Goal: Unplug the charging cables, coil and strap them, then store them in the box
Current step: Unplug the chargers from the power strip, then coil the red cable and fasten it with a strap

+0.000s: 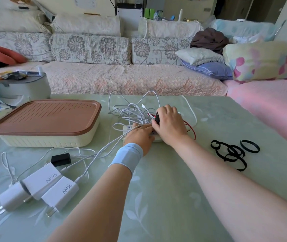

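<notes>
A white power strip (127,129) lies mid-table under a tangle of white cables (130,112) and a red cable (192,131). My left hand (140,134) presses flat on the strip. My right hand (169,122) grips a black charger plug (157,117) seated in the strip. Three white chargers (39,187) and a small black charger (61,159) lie unplugged at the near left, cables still attached. The cream box with a brown lid (46,117) stands closed at the left. Several black straps (233,152) lie at the right.
A grey round container (22,88) with small items on top stands at the far left of the green table (165,198). A sofa with cushions runs behind the table's far edge.
</notes>
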